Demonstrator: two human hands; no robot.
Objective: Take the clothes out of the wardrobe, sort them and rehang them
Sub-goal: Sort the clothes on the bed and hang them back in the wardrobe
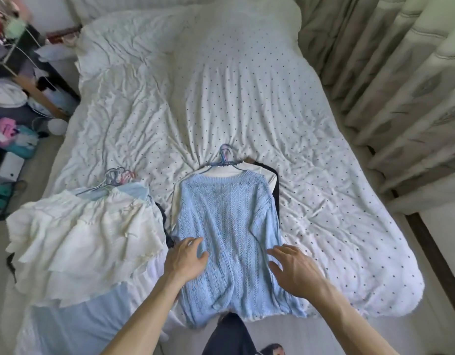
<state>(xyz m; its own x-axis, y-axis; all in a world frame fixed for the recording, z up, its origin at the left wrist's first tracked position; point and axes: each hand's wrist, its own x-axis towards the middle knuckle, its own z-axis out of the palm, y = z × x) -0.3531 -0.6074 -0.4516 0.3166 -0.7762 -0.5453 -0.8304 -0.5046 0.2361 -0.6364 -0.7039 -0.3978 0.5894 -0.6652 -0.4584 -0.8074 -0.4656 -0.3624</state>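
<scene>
Head view: a blue sweater (227, 237) lies flat on the dotted bed (323, 149), on top of its pile, at 6 o'clock from the bed's middle. Its hanger hooks (225, 156) point to 12. The left hand (186, 260) rests on the sweater's left edge, fingers spread, gripping nothing. The right hand (294, 270) is over its right edge, fingers wide. A white ruffled pile (85, 239) lies at 9 o'clock of the sweater, just beside it.

Pale blue open-knit sweater (229, 234) at lower centre; cream ruffled garment (83, 242) lower left; white bedsheet (311, 139) with small dark dots.
</scene>
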